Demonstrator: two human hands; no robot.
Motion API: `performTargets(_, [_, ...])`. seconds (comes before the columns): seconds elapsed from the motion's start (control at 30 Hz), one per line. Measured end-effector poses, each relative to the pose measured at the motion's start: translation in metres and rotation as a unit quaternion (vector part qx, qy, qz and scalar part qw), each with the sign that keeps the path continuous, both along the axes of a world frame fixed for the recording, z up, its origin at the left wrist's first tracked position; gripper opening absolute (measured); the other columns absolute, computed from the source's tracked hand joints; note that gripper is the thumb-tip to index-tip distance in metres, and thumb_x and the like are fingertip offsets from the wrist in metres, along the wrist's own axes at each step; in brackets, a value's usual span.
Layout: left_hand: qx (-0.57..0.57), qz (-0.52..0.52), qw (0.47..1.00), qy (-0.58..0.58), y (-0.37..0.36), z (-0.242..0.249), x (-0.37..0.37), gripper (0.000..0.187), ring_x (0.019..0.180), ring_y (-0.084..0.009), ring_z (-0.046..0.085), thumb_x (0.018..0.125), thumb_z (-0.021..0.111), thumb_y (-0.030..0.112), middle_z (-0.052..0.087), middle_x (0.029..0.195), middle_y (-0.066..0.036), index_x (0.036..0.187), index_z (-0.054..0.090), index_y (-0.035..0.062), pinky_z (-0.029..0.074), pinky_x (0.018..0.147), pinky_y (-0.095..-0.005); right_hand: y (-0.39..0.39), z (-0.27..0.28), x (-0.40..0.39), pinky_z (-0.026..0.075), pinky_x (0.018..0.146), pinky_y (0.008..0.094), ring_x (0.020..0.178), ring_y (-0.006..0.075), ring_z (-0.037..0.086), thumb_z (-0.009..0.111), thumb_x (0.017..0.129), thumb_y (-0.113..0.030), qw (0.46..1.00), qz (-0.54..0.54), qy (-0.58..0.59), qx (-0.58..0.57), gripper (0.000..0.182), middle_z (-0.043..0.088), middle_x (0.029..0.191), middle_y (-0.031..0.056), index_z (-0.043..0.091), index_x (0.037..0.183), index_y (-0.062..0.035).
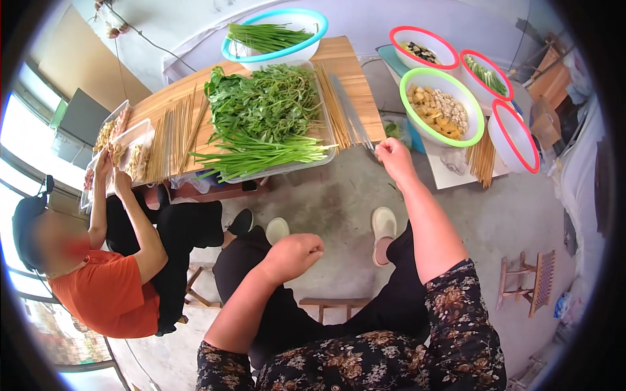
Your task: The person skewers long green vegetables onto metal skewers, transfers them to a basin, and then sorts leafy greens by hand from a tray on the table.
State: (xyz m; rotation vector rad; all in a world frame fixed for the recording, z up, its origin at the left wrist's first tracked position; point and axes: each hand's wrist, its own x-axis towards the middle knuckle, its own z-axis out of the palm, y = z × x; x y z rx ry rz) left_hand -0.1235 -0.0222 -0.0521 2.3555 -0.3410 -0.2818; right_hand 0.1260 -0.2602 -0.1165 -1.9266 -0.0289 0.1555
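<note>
My left hand (293, 257) is curled into a loose fist above my lap, and no object shows in it. My right hand (395, 158) is closed in a pinch by the near right corner of the wooden table (365, 85). Beside it are the ends of long thin metal strips (352, 111); whether the fingers hold one is too small to tell. Left of these, bamboo skewers (331, 107) lie along a clear plastic tray (261, 174). Leafy greens (261, 104) and garlic chives (267, 154) are heaped in that tray.
A person in an orange shirt (107, 290) handles food at the left. A blue-rimmed basin (319, 36) of chives stands at the back. Right are a green-rimmed basin (475, 104), several red-rimmed basins (531, 159) and skewers (481, 159). A small stool (541, 283) stands on the floor.
</note>
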Motion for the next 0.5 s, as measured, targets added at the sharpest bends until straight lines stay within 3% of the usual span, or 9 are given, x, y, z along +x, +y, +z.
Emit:
performTargets(0.13, [0.030,0.003,0.998,0.046,-0.001,-0.011,0.002,0.013,0.084,-0.0331,0.065,0.088,0.064,0.017,0.067,0.088,-0.012,0.094,0.065,0.0056,0.051,0.073,-0.0421,0.014,-0.011,0.010,0.048,0.065,0.0279,0.068,0.0124,0.059,0.066,0.088,-0.012,0.999,0.013,-0.002,0.050,0.012,0.067,0.078,0.0046,0.063,0.093,-0.0009])
performTargets(0.4, [0.050,0.014,0.998,0.048,-0.002,-0.013,0.004,0.014,0.086,-0.0336,0.065,0.088,0.064,0.018,0.068,0.089,-0.012,0.094,0.065,0.0056,0.051,0.075,-0.0430,0.008,0.010,0.007,0.050,0.065,0.0300,0.071,0.0155,0.068,0.063,0.090,-0.010,0.987,0.026,-0.124,-0.094,0.013,0.071,0.078,0.0094,0.064,0.100,-0.0009])
performTargets(0.5, [0.040,0.009,0.998,0.051,-0.005,-0.009,0.005,0.014,0.087,-0.0329,0.065,0.088,0.064,0.017,0.068,0.090,-0.012,0.097,0.065,0.0055,0.051,0.075,-0.0419,0.004,0.025,0.003,0.049,0.065,0.0276,0.070,0.0128,0.065,0.062,0.090,-0.010,0.988,0.013,-0.146,-0.039,0.015,0.069,0.078,0.0067,0.064,0.102,-0.0013])
